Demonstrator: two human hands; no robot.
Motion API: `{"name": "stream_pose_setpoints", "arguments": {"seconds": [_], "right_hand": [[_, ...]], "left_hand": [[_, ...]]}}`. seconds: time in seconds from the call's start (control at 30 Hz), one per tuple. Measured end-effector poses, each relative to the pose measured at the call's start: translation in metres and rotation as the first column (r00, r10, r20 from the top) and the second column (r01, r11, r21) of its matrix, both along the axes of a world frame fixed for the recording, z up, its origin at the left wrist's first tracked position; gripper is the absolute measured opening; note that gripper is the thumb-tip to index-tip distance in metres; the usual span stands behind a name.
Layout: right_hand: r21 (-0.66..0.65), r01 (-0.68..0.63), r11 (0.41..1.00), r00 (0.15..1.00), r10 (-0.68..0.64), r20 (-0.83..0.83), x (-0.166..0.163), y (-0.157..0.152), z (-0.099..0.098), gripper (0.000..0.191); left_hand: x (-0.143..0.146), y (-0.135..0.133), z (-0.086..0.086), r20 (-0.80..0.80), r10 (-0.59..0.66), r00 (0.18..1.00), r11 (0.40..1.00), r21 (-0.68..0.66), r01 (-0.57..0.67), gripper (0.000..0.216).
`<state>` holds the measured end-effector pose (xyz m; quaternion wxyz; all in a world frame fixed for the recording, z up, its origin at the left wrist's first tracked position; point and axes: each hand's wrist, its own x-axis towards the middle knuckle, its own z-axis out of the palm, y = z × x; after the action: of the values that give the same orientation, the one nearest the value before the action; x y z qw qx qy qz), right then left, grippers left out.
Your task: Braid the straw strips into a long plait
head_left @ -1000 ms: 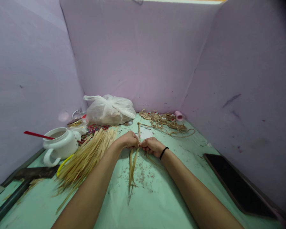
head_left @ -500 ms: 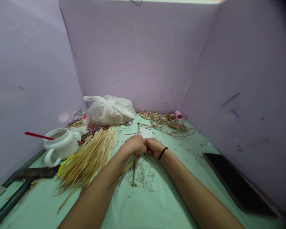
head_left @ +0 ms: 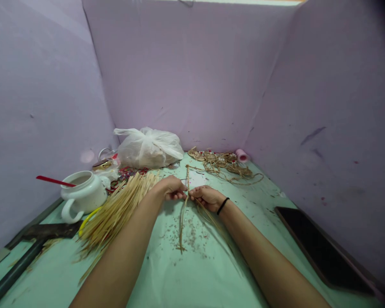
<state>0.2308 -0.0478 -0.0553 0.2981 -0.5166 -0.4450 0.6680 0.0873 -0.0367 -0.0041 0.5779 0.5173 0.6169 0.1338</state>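
Observation:
A thin braid of dried plant fibre runs from the far part of the table toward me, down the middle. My left hand pinches at its near end from the left. From the right, my right hand pinches fibre strands that trail toward me beside my wrist. Another loose strand hangs down between the hands onto the table. A black band circles my right wrist. A fanned bundle of dried straw strips lies left of my left forearm.
At the left stand a white pot with a red stick and a hammer-like tool. Behind are a tied plastic bag, coiled fibre cords and a pink roll. A dark flat slab lies right. Walls enclose the table.
My hands were together over the braid's near end; now they are slightly apart, the left moved leftward. The trailing strands now lie on the right, and more of the braid shows.

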Motion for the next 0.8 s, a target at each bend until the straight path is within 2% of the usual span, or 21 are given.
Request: {"name": "stream_pose_setpoints", "arguments": {"seconds": [0.07,0.17,0.3,0.5,0.57,0.67,0.8], "right_hand": [[0.008,-0.019,1.0,0.999,0.02,-0.028,0.002,0.001,-0.002,0.017],[0.059,-0.075,0.995,0.997,0.077,-0.027,0.006,0.002,-0.004,0.011],[0.187,-0.152,0.971,0.985,0.132,0.113,0.009,0.001,0.0,0.004],[0.342,-0.148,0.928,0.943,0.028,0.331,0.006,0.001,0.004,0.004],[0.383,-0.173,0.908,0.917,0.006,0.399,0.005,0.003,0.003,0.003],[0.441,-0.226,0.869,0.815,-0.078,0.573,0.004,0.002,0.006,0.008],[0.456,-0.328,0.827,0.546,-0.228,0.806,0.001,-0.01,0.025,0.013]], "left_hand": [[0.001,0.003,-0.012,0.174,-0.048,0.984,0.988,-0.136,0.072,0.016],[0.002,0.005,-0.025,0.246,-0.03,0.969,0.977,-0.198,0.08,0.013],[0.001,0.007,-0.032,0.187,-0.052,0.981,0.987,-0.143,0.079,0.012],[0.002,0.006,-0.035,0.167,-0.085,0.982,0.996,-0.021,0.089,0.005],[0.003,0.005,-0.033,0.111,-0.083,0.99,0.997,0.0,0.083,0.005],[0.006,0.005,-0.031,-0.03,-0.052,0.998,0.999,0.009,0.052,0.012],[0.013,0.005,-0.032,-0.073,-0.019,0.997,1.0,-0.009,0.018,0.016]]}}
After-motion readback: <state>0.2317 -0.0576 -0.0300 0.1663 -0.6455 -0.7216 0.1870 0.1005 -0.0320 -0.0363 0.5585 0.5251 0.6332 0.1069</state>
